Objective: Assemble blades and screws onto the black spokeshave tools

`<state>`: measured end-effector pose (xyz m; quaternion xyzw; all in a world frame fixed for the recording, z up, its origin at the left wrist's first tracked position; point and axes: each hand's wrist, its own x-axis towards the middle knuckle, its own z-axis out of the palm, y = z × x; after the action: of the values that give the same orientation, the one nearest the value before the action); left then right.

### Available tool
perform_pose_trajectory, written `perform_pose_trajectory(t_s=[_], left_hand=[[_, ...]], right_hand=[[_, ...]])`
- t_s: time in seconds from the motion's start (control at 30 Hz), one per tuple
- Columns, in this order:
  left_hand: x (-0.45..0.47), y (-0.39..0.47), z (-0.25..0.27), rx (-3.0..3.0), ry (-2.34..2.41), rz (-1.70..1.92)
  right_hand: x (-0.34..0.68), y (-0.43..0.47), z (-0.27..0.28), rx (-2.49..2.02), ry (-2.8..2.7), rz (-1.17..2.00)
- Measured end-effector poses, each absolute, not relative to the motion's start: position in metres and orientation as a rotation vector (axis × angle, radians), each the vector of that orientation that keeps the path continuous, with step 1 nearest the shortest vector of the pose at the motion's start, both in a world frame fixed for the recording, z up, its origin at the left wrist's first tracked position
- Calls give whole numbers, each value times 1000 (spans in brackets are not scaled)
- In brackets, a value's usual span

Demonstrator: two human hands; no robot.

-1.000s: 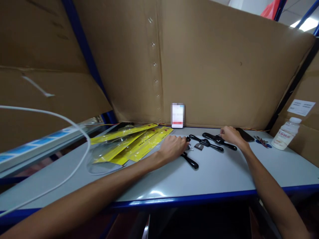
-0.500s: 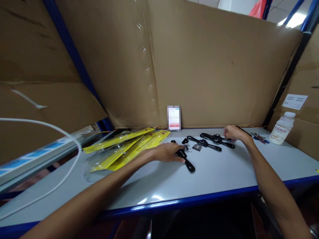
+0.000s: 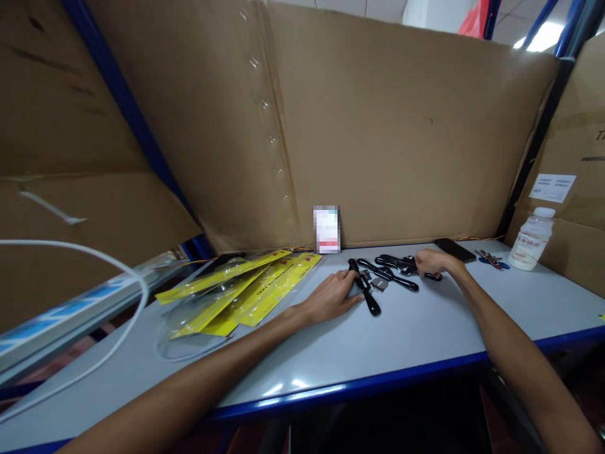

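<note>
My left hand is closed on the near end of a black spokeshave, its thumb and fingers at the tool's middle. A loose grey blade lies just right of that tool, partly covered by it. Beyond the blade, a second black spokeshave rests slantwise on the table. My right hand has its fingers curled down onto another black spokeshave in a cluster at the right. Its fingertips are partly hidden, and one handle end shows below them.
Yellow-backed clear packages lie fanned at the left. A phone with a lit screen leans on the cardboard wall. Farther right are a dark phone, keys and a white bottle. A white cable loops at left.
My left hand has moved right with its spokeshave, bringing it over the small loose parts beside the blade. My right hand has shifted slightly left and down, uncovering more of the dark phone.
</note>
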<state>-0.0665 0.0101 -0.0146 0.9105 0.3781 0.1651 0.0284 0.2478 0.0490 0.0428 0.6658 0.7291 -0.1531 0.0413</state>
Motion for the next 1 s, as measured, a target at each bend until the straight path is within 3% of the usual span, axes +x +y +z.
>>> perform_pose_trajectory(t_s=[0.4,1.0], left_hand=[[-63,16,-28,2709,1413,106],[26,55,-27,2648,1290,68]], right_hand=[[248,36,68,2031,2563,-441],[238,29,73,1992,2747,-505]])
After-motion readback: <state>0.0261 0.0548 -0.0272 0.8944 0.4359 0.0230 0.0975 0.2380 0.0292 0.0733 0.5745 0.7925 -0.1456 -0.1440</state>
